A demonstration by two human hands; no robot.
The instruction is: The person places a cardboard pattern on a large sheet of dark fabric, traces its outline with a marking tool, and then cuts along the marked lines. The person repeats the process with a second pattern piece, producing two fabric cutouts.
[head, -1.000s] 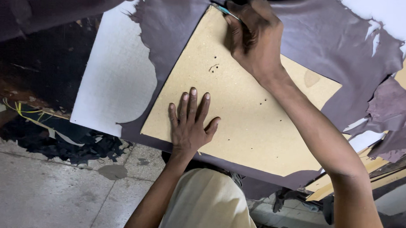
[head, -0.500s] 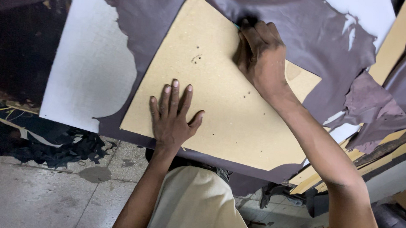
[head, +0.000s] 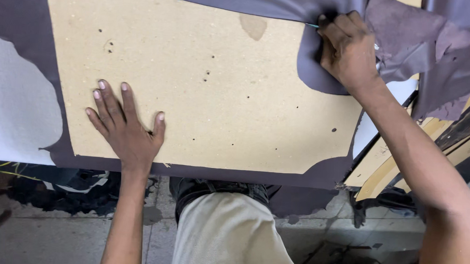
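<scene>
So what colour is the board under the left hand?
Tan board, small dark specks; head view.

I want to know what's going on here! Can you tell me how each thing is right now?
Left hand: flat, fingers spread, pressing on the board.
Right hand: closed around a thin tool at the board's edge.
Tan board: lying flat on the leather.
Dark purple leather: spread underneath, edges ragged.

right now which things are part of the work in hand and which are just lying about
In use:
- tan board template, pressed flat by the left hand
- dark purple leather sheet under it
- thin tool, mostly hidden, in the right hand

Lying about:
- dark scraps on the floor
- board offcuts at right
</scene>
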